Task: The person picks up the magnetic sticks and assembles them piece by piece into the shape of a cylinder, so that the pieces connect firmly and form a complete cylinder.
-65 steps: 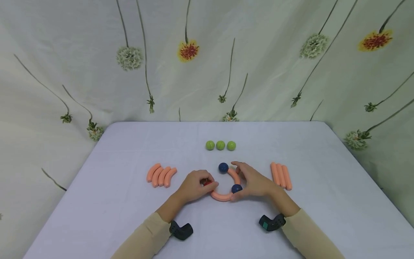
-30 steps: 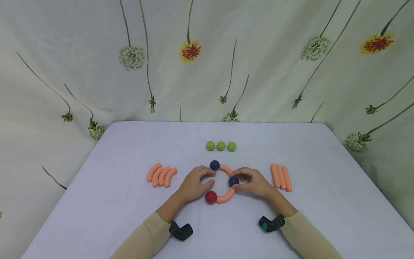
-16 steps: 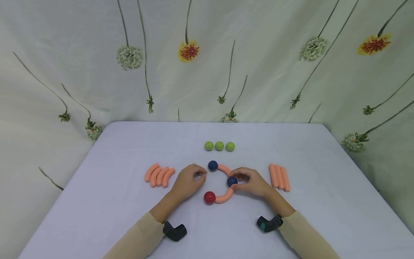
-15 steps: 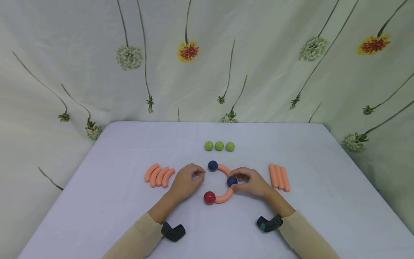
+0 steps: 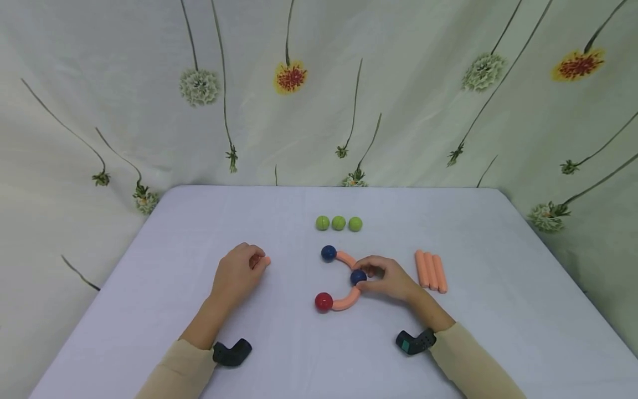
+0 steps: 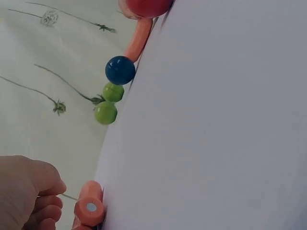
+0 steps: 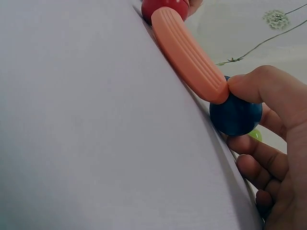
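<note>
Nearest to us, we saw our two cream sleeves [image 5: 468, 360] and a dark wrist camera [image 5: 232, 353] lying over the pale counter [image 5: 149, 310].

Our right hand [image 5: 391, 279] was at the middle of the counter. Its thumb and fingers were curled around the middle blue ball [image 5: 358, 277] and pinched it; in the right wrist view the thumb pressed where the ball [image 7: 235, 116] met the end of a ribbed orange piece [image 7: 189, 57]. This lower curved piece [image 5: 347, 301] ran from the blue ball toward us and to the left, and it ended at a red ball [image 5: 323, 302]. A second curved orange piece [image 5: 345, 257] went from the same blue ball away from us to another blue ball [image 5: 328, 253]. Together the parts made an open arc on the counter.

Our left hand [image 5: 235, 272] was well apart from the arc, to the left. It lay over the group of curved orange pieces [image 5: 265, 260], its fingers bent down on them, and only one tip showed beside the fingers. We could not tell whether the hand already gripped a piece.

To the right of the right hand, three straight orange sticks [image 5: 431, 270] lay side by side. Farther away, three green balls [image 5: 339, 223] stood in a row, and behind the counter hung a flowered curtain [image 5: 319, 88].
</note>
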Tool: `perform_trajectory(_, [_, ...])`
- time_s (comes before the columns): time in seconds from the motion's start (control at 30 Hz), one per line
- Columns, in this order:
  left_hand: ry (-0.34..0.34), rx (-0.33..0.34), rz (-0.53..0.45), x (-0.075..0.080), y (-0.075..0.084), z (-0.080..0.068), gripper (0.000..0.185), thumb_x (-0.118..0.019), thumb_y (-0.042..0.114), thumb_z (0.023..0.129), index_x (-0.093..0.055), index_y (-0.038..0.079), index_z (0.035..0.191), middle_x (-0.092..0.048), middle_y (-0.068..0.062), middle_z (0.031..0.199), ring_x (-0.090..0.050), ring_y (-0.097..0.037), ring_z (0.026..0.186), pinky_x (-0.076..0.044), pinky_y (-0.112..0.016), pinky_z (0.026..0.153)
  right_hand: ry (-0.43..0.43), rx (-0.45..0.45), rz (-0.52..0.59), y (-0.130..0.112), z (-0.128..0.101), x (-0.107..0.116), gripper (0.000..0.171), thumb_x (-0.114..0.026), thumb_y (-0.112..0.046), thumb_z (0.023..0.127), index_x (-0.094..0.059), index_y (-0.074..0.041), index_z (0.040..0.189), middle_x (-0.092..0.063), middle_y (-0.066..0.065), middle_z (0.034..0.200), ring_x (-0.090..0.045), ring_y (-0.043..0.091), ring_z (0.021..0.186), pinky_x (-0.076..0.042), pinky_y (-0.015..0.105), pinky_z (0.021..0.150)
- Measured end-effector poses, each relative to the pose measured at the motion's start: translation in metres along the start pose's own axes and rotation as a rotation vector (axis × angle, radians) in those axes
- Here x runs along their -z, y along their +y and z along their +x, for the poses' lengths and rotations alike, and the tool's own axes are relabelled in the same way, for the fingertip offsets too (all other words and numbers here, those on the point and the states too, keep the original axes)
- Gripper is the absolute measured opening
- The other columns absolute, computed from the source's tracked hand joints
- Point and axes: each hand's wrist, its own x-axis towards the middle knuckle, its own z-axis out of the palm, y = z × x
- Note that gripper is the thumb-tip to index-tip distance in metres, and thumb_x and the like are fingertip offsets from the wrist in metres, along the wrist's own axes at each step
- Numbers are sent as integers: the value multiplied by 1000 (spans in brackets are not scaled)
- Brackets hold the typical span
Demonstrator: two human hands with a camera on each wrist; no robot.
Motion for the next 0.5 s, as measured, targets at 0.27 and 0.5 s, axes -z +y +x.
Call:
perform_trajectory(0.27, [-55, 27, 8, 3, -3, -2, 12, -71, 17, 88, -70, 6, 87, -52, 0, 71, -50, -16, 66, -43, -34, 62, 17, -11, -25, -4, 1, -3, 35, -78, -2, 80, -68, 0, 113, -67, 10, 103, -55, 22, 89, -46, 31, 79])
perform_trajectory(0.5, [-60, -11, 122, 1, 9, -3, 9, -71, 11, 85, -67, 4, 82, -45, 1, 65, -45, -17, 62, -41, -33, 57, 4, -30, -31, -34, -1, 2, 32, -75, 1, 81, -66, 7, 110, -65, 14, 100, -55, 20, 88, -47, 33, 80])
